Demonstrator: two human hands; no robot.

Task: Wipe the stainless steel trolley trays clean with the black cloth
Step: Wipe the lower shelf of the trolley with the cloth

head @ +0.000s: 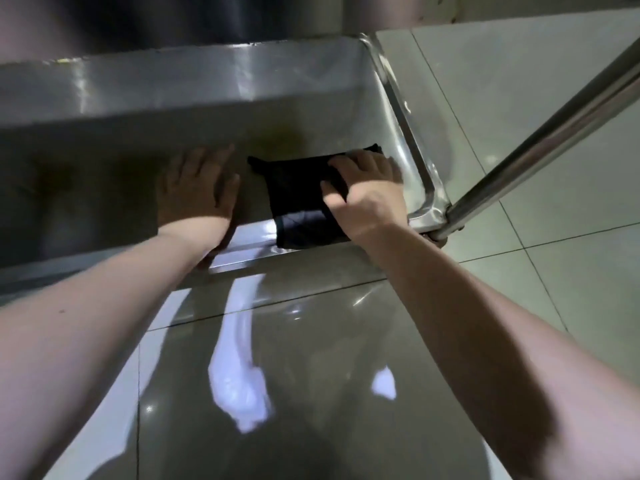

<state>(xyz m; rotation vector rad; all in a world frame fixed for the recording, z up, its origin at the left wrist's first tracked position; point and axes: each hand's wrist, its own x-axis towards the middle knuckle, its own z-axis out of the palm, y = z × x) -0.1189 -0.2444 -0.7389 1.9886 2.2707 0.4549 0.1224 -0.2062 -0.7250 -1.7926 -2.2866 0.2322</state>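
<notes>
The low stainless steel trolley tray (398, 109) lies in front of me, under an upper tray (138, 88) that shades its left part. A folded black cloth (298, 199) lies flat on the low tray near its right front corner. My right hand (367, 192) presses down on the cloth's right side with spread fingers. My left hand (197, 188) rests flat on the tray floor just left of the cloth, fingers straight.
A steel trolley post (554, 133) slants up to the right from the tray's front right corner. Glossy grey floor tiles (519, 81) surround the trolley and reflect light. Yellowish smears (277, 140) show on the tray floor behind the cloth.
</notes>
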